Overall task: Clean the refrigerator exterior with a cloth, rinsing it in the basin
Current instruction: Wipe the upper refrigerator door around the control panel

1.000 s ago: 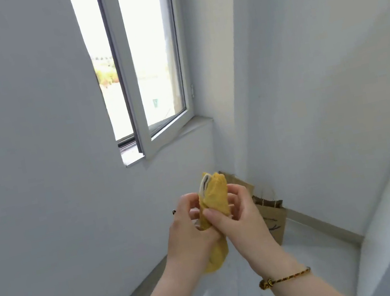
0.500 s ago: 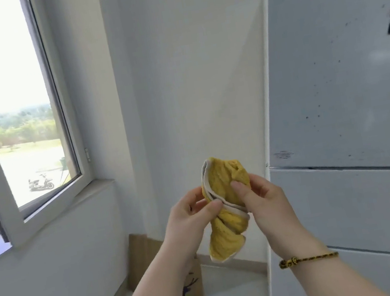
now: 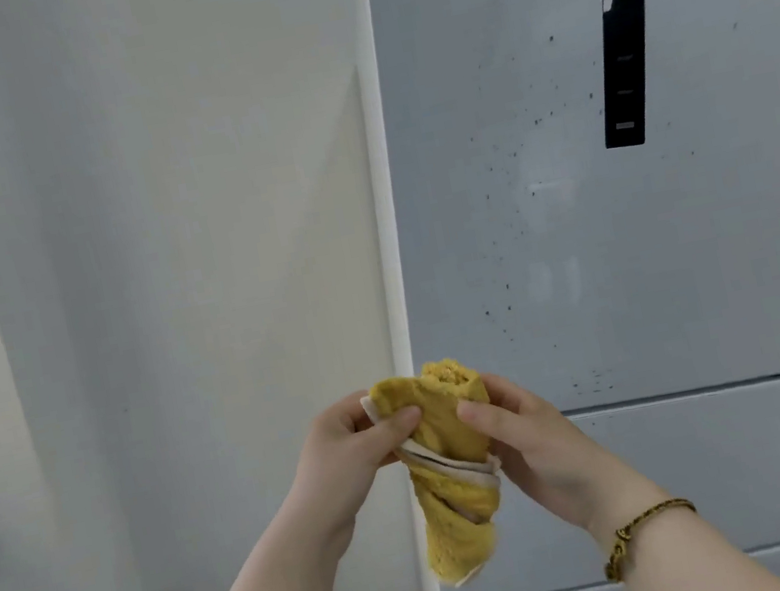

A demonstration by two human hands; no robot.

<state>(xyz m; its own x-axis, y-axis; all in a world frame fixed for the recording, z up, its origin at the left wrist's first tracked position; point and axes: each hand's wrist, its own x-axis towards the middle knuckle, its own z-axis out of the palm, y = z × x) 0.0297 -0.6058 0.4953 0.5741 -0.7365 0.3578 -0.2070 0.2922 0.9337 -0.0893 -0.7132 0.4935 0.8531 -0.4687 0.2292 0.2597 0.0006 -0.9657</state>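
A person's left hand [image 3: 352, 445] and right hand [image 3: 522, 438] pinched a twisted yellow cloth [image 3: 454, 482] in mid-air before the left edge of the refrigerator [image 3: 571, 211], its upper door dotted with dark specks [image 3: 537, 121], suggesting the wiping there lay ahead; no basin was in view.

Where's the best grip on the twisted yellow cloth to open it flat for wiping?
Probably its top edge, pinched from either side, as the left hand and right hand do now. The yellow cloth hangs upright, twisted like a rope, with its tail free below, so pulling the top apart should let it untwist.
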